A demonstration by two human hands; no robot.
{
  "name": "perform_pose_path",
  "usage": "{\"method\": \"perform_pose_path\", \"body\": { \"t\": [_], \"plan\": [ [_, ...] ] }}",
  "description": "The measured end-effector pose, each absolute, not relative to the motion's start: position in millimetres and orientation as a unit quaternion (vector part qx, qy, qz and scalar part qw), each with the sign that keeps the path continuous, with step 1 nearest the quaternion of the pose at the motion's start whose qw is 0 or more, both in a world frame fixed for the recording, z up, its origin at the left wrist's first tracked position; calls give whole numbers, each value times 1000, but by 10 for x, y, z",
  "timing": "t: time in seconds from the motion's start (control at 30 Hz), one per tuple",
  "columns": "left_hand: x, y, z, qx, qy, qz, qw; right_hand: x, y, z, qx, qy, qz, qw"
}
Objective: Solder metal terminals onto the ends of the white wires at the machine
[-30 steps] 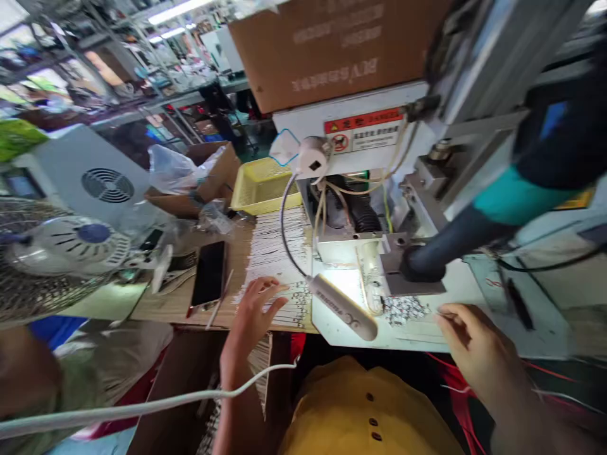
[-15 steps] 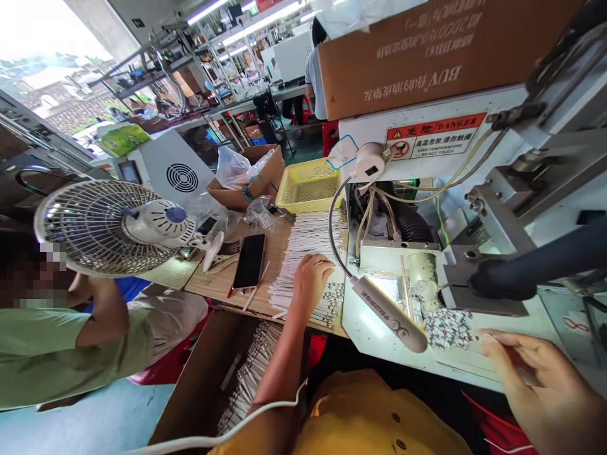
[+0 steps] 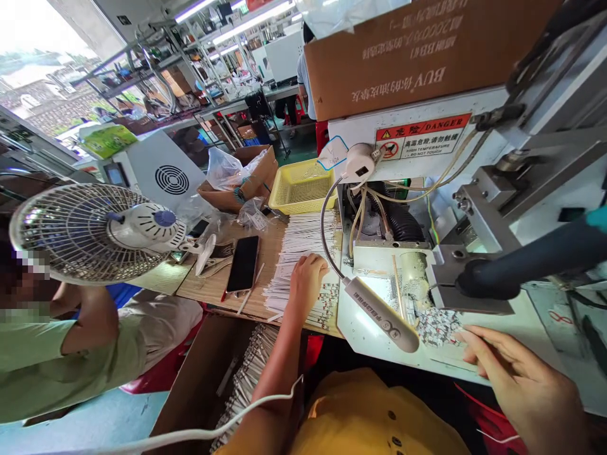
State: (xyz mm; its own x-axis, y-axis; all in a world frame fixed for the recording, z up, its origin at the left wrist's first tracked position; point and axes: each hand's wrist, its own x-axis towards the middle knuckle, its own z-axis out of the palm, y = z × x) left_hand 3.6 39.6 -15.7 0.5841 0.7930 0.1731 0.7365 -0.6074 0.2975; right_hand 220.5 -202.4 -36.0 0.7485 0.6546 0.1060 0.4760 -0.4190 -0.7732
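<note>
Small parts [image 3: 439, 327] lie at right hand [image 3: 519, 370]'s ten o'clock, likely for reach; left hand [image 3: 307, 278] overlies white strips [image 3: 284, 258]; can't make out either grip.

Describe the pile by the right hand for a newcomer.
Find the big brown box at top right, then drop past the danger label to the white worktop. Between the grey lamp and the right hand lies a heap of small white pieces. Unlike the strips by the left hand, they are short and jumbled.

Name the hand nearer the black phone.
Left. The left hand is right of the black phone, over white strips; the right hand is much farther right, past the lamp.
</note>
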Motion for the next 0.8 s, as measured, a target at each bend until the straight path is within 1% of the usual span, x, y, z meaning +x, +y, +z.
{"method": "perform_pose_path", "body": {
  "t": [0.1, 0.2, 0.3, 0.37, 0.43, 0.5, 0.57, 0.63, 0.73, 0.8],
  "plan": [
    [-2, 440, -169, 879, 429, 173, 116, 2219, -2033, -396, -835, -330, 121, 423],
    [-63, 458, -130, 867, 406, 252, 139, 2198, -2012, -340, -826, -339, 122, 434],
    [-42, 368, -63, 852, 374, 329, 160, 2106, -1926, -217, -773, -339, 203, 496],
    [51, 229, -38, 863, 332, 314, 215, 2032, -1824, -165, -714, -345, 284, 540],
    [192, 43, -43, 889, 267, 244, 281, 1974, -1705, -165, -665, -353, 347, 559],
    [346, -154, -75, 904, 219, 181, 320, 1939, -1592, -203, -642, -354, 381, 563],
    [476, -314, -115, 906, 214, 163, 327, 1923, -1505, -246, -638, -348, 392, 564],
    [561, -411, -145, 901, 233, 177, 321, 1918, -1449, -270, -636, -343, 400, 564],
    [613, -454, -145, 897, 260, 183, 307, 1921, -1422, -271, -630, -341, 415, 561],
    [628, -450, -117, 892, 275, 171, 317, 1925, -1427, -267, -626, -338, 423, 561]
  ]
}}
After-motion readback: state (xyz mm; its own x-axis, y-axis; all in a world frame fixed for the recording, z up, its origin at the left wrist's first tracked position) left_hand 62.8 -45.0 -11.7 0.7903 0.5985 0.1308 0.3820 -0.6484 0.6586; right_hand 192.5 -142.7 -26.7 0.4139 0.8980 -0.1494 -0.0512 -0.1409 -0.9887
